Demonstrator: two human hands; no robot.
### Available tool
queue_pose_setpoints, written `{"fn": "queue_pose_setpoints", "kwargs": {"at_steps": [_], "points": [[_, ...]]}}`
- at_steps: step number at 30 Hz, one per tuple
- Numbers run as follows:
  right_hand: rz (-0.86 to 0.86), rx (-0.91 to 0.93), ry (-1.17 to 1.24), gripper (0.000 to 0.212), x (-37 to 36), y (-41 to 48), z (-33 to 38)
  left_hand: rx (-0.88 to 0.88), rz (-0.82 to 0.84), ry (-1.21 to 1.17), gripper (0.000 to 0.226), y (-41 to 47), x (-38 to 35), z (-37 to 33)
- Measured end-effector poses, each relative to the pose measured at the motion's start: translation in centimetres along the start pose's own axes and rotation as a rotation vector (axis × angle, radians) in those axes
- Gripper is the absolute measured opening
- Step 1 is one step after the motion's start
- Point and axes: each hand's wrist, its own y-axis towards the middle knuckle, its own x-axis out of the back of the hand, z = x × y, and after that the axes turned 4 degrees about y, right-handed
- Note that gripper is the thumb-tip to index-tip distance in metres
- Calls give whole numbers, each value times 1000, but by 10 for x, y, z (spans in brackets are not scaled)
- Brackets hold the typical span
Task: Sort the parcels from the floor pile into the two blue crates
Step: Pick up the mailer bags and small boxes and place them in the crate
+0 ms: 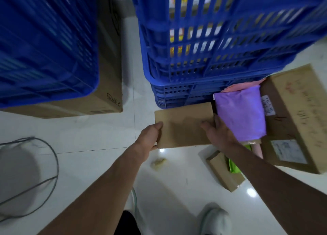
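head view: a flat brown parcel (pixel 184 126) sits level between both hands, right against the foot of the right crate (pixel 212 39). i cannot tell whether it has left the floor (pixel 88 137). the left hand (pixel 150 137) pinches its left edge, thumb over the top face and the other fingers hidden under it. the right hand (pixel 217 130) grips the right edge, thumb lying on top and fingers curled over the side.

the left crate (pixel 44 48) stands well apart to the left, on a carton (pixel 106 96). slots in the right crate show parcels already inside. the rest of the pile lies just right of the held parcel: a purple bag (pixel 240 114) touching the right hand, a big box (pixel 297 110) behind it, and a small box (pixel 224 171) with a green packet (pixel 233 165) nearer the shoe (pixel 215 220). a cable (pixel 44 164) loops on the floor at far left.

the parcel looks like stiff cardboard, plain and smooth, and probably light for its size, since it stays flat without sagging. the two short edges look like the best place to hold it, as the broad faces may slip. the crate walls are tall, so it likely needs a high lift, then tilting over the rim.
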Motion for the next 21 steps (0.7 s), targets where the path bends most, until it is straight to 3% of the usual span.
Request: {"fn": "queue_pose_setpoints", "kwargs": {"at_steps": [5,9,14,19,21], "points": [[45,21,110,90,48,-102,37,-46,-35,10,32,-116,17,-23],[75,33,146,80,102,-195,67,-60,-48,28,21,-228,29,-43],[107,77,215,44,170,-308,117,-172,-56,23,27,-368,56,-73],[144,111,224,42,215,-404,156,-266,-97,-5,38,-486,83,-91],[141,131,224,52,225,-433,175,-304,-112,-26,38,-525,95,-94]]}}
